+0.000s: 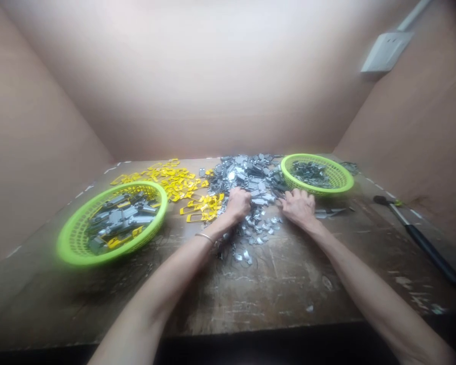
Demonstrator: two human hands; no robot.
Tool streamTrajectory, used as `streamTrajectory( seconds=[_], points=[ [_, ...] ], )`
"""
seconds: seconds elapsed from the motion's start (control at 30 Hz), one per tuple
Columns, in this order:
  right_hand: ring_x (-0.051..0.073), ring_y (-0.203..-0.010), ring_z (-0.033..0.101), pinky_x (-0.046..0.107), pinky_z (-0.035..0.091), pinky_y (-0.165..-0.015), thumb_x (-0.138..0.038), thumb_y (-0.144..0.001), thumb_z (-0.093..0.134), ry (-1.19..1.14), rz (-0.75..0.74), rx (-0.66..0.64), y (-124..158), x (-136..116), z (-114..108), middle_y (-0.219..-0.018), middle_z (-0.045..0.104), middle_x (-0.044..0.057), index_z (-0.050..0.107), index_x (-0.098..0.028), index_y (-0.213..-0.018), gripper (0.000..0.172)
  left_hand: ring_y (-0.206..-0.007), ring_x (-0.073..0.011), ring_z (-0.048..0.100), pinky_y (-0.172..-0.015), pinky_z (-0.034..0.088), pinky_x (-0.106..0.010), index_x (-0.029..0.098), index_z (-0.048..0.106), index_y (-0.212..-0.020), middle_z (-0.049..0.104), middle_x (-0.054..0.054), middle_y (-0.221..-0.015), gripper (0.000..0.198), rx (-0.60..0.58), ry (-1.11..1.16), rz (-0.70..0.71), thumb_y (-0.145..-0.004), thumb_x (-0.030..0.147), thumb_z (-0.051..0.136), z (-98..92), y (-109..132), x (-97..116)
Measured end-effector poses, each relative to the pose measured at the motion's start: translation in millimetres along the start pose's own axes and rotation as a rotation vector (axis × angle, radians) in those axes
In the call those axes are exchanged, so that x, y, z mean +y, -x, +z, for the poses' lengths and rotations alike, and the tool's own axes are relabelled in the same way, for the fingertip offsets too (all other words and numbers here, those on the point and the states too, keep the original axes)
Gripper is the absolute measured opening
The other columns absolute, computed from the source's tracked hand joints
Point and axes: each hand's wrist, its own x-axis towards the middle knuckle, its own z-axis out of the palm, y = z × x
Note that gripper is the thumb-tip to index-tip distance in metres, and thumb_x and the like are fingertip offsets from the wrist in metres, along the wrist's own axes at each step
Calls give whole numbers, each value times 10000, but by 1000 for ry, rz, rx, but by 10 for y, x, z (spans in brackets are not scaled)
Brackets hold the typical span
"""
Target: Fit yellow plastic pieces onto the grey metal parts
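A heap of small grey metal parts (247, 172) lies at the middle of the table, with curved shiny pieces (260, 228) scattered at its front. My left hand (238, 204) is closed at the heap's near left side, a bangle on its wrist; whatever its fingers hold is hidden. To the right, my right hand (298, 205) has its fingers curled together at the heap's edge, just in front of a green basket. Something small and dark shows at its fingertips, too blurred to name. Yellow frame-shaped parts (203, 207) lie left of my left hand.
A green basket (66, 248) with grey and yellow parts stands at the left. Another green basket (347, 182) with small metal parts stands at the back right. A black-handled tool (433, 253) lies far right. Walls enclose the table; a socket (387, 50) hangs upper right.
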Motion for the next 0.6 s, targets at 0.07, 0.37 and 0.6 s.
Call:
streamTrajectory(
  seconds=[0.07, 0.37, 0.6],
  points=[
    [229, -815, 466, 321, 317, -658, -430, -748, 351, -246, 58, 5, -10, -48, -122, -853, 547, 131, 574, -127, -795, 379, -683, -176, 399, -641, 282, -310, 130, 542, -607, 525, -88, -636, 204, 84, -61, 11, -698, 108, 360, -53, 49, -16],
    [58, -347, 385, 186, 280, -349, -419, -588, 562, -1296, 161, -425, 139, -526, -405, -402, 465, -19, 494, -121, -497, 319, -702, -190, 449, -613, 315, -316, 111, 528, -808, 524, -104, -728, 205, 220, 23, 117, -741, 215, 364, -301, 515, 218],
    [37, -343, 356, 168, 241, -343, -345, -603, 577, -1323, 2, -427, 278, -620, -571, -379, 448, -37, 509, -115, -483, 268, -417, -89, 449, -417, 330, -219, 109, 523, -659, 503, -10, -511, 179, -136, 1130, -317, -652, 285, 488, -359, 617, 145]
  ],
)
